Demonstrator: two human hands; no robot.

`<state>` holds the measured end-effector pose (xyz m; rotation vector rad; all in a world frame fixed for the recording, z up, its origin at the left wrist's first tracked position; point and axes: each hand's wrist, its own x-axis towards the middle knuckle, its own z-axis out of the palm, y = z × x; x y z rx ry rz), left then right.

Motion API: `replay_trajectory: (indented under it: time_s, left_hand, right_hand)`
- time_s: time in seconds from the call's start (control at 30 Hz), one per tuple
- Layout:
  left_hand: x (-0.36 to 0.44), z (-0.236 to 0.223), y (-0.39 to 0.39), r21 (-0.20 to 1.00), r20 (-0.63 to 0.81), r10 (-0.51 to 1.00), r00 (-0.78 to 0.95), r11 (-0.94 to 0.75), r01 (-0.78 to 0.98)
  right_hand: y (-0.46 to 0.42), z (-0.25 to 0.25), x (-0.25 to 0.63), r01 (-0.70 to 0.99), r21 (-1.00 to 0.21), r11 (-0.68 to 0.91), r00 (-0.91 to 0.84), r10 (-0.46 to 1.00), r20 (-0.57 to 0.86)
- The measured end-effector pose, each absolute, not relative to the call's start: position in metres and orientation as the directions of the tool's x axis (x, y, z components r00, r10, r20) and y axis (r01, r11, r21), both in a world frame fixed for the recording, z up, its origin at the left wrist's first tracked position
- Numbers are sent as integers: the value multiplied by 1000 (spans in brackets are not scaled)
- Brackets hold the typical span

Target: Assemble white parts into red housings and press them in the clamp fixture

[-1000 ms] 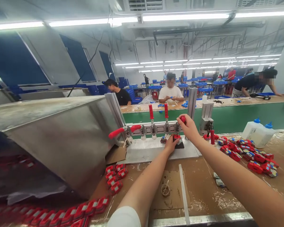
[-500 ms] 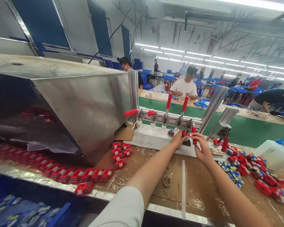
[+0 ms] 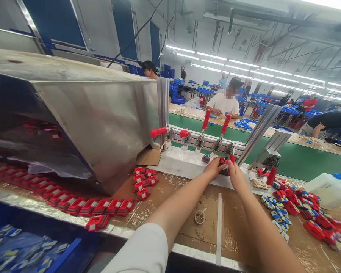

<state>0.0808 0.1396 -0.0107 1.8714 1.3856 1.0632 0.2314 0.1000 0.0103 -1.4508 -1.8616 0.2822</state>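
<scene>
From my end of the feed, I have both hands working close together at the base plate (image 3: 184, 167), along the tabletop's (image 3: 241, 235) far edge. The red part (image 3: 224, 161) lies near the plate's right end, just past the left hand's (image 3: 214, 168) fingertips and between the two hands. I see the left hand partly closed, fingers against the part's left side; I cannot tell whether it pinches the part or only steadies it. The right hand (image 3: 236, 176) is closed around a red clamp handle (image 3: 232, 160), which hangs downward just beside the part's right side; its fingertips are mostly hidden from me.

On the plate, just left of the left hand, I have a smaller grey and red piece (image 3: 206, 158). Above the plate, two upright red handles (image 3: 206, 119) stand left of the clamp in hand.

Toward the tabletop's right side I make out a heap of red pieces (image 3: 319, 216), with blue and yellow pieces (image 3: 277, 216) on its near-left side and white bottles (image 3: 328, 189) behind it. A long row of red pieces (image 3: 79, 204) follows the front edge on the left. Near the middle of the front edge, a small ring (image 3: 199, 217) lies on cardboard.
</scene>
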Motion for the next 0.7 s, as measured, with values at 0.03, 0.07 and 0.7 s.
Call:
replay_trajectory:
  time_s: [0.03,0.07,0.7]
  left_hand:
    - [76,-9,134,804,267,953,146,-303,511]
    - [69,-8,126,788,277,950,144,-310,532]
    - [3,31,60,435,208,931,300,-363,824]
  right_hand:
    - [103,5,230,782,-517,348,-93,885,456]
    - [106,1,229,818,-451,357,-108,866,488]
    - [7,34,220,661,-618,425,11,819,574]
